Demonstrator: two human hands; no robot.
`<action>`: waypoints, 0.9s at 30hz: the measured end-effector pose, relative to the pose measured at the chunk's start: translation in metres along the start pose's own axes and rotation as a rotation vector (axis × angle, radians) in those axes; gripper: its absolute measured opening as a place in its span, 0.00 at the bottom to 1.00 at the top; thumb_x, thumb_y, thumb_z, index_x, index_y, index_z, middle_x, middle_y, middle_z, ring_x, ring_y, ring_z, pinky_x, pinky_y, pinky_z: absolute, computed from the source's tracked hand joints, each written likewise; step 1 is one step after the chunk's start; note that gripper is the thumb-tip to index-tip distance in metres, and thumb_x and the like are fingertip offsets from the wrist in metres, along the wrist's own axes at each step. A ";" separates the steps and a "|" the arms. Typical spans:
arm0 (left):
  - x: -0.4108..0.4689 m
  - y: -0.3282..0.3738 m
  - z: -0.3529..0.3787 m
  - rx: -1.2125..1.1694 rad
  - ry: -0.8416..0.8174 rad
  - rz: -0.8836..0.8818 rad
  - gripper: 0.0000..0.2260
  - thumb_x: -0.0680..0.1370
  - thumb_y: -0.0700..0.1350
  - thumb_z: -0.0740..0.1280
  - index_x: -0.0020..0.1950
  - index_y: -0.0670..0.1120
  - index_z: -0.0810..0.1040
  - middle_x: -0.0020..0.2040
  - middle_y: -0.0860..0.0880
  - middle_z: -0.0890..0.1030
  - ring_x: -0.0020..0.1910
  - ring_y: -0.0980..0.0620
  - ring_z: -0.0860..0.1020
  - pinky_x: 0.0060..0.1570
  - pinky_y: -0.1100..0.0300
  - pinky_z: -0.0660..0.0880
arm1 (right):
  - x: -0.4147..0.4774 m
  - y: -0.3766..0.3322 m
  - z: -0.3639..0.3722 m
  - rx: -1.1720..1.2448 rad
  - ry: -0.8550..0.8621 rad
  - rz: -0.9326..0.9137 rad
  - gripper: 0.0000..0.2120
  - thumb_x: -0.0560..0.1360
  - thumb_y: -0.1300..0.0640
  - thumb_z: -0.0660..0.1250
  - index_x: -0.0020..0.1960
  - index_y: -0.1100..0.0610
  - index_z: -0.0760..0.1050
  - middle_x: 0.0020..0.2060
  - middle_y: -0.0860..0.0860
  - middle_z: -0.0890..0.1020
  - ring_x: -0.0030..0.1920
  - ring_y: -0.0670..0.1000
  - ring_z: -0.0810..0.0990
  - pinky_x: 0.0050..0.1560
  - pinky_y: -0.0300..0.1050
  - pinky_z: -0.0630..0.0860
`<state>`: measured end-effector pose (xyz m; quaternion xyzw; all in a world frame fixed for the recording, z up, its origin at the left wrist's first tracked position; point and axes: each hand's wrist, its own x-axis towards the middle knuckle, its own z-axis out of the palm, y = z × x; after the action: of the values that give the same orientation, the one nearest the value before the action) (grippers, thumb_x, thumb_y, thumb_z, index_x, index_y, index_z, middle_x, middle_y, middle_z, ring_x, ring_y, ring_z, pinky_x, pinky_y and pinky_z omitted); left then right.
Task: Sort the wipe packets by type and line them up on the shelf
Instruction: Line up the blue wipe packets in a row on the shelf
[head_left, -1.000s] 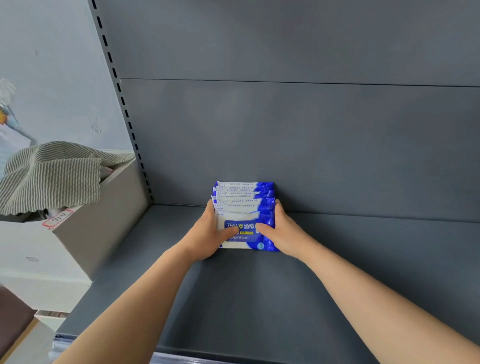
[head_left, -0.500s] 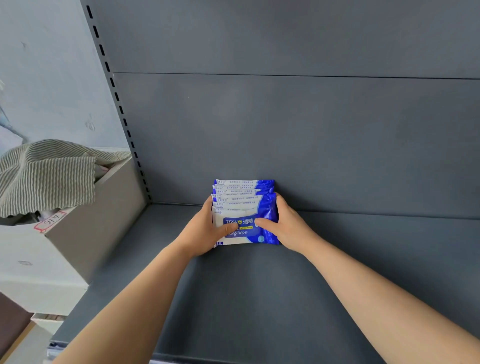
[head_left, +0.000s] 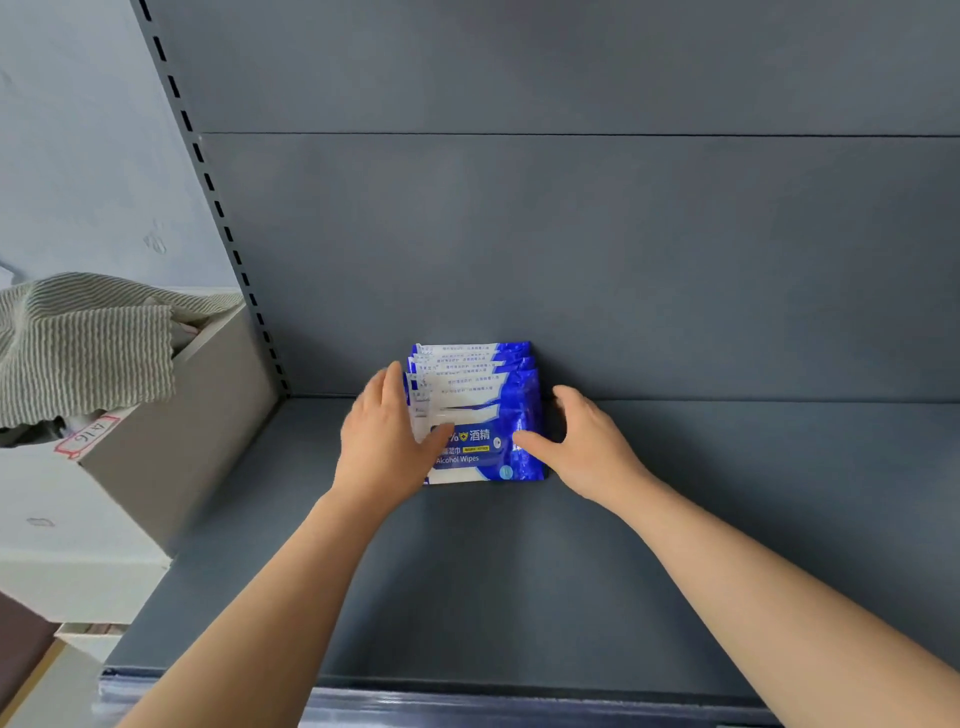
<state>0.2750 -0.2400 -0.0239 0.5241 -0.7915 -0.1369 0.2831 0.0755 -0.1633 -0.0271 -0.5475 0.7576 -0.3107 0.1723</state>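
Nearest to me the bare grey shelf (head_left: 467, 597) runs from its front lip up to where both forearms reach in. At their ends, my left hand (head_left: 384, 441) lies with straight fingers along the left side of the wipe packets (head_left: 478, 410), its thumb resting on the front packet's face. My right hand (head_left: 582, 447) is spread and relaxed, thumb tip touching the front packet's right edge, the other fingers just beside the row with what looks like a sliver of shadow between. Half a second ago both hands were clamped round the stack from either side; now that grip has loosened and neither hand is grasping anything. The blue and white packets stand upright in a row, front to back, the rearmost against the back panel (head_left: 571, 260), all showing the same alcohol-wipe print. I judge this one type placed and squared up, so the hands are free to fetch more. No second type is in view. Off to the left, beyond the perforated upright (head_left: 218, 208), sits a cardboard box (head_left: 171, 441) with a striped cloth (head_left: 88, 348) draped over it, well apart from the packets. Nothing on the shelf blocks the space to the right of the row.
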 end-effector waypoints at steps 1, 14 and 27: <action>-0.002 0.006 -0.003 0.058 0.077 0.056 0.30 0.73 0.51 0.71 0.71 0.43 0.65 0.69 0.45 0.70 0.67 0.43 0.68 0.65 0.50 0.65 | -0.005 0.001 -0.005 -0.042 0.013 -0.013 0.33 0.75 0.44 0.67 0.74 0.56 0.61 0.72 0.49 0.67 0.70 0.49 0.67 0.67 0.46 0.66; -0.087 0.174 0.067 0.190 0.013 0.644 0.11 0.72 0.49 0.64 0.44 0.46 0.84 0.38 0.49 0.83 0.35 0.43 0.79 0.37 0.53 0.75 | -0.143 0.079 -0.133 -0.447 0.157 0.056 0.21 0.81 0.47 0.57 0.72 0.50 0.67 0.72 0.43 0.68 0.58 0.48 0.77 0.63 0.40 0.67; -0.243 0.460 0.201 -0.084 -0.138 0.902 0.11 0.73 0.49 0.61 0.36 0.47 0.79 0.32 0.51 0.79 0.33 0.46 0.76 0.34 0.57 0.72 | -0.339 0.286 -0.318 -0.483 0.354 0.295 0.15 0.76 0.54 0.65 0.60 0.59 0.78 0.54 0.56 0.82 0.54 0.59 0.80 0.52 0.54 0.78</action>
<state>-0.1195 0.1547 -0.0226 0.1049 -0.9513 -0.0663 0.2822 -0.2067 0.3029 -0.0049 -0.3945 0.8986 -0.1844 -0.0536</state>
